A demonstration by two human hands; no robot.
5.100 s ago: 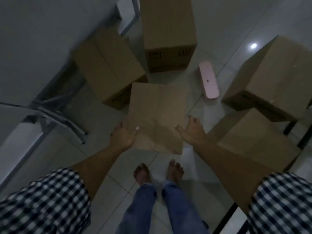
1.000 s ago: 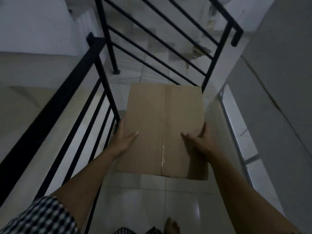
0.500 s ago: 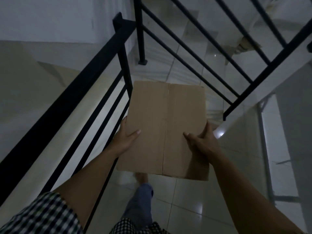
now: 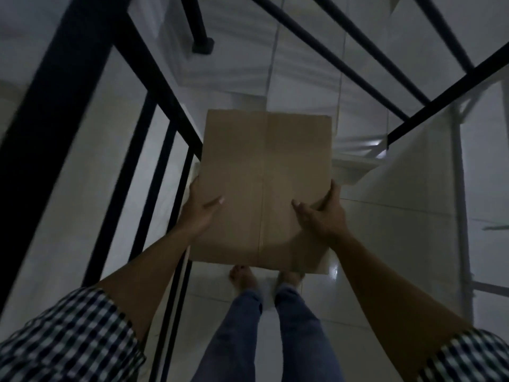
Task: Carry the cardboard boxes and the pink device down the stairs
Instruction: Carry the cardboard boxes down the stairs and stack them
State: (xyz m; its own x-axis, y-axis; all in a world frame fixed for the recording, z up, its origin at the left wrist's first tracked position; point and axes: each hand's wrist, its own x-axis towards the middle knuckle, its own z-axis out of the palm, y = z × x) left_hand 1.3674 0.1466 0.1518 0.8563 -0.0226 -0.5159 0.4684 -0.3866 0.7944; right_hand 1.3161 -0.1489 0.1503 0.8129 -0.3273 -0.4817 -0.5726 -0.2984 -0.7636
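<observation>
Plain brown cardboard box held out in both hands before white tiled stairs, in dim light.
Head view: left hand grips the box's left edge, thumb on top; right hand grips the right edge likewise; hands apart, box between them, above the bare feet on the glossy white floor; black metal railing just left.
</observation>
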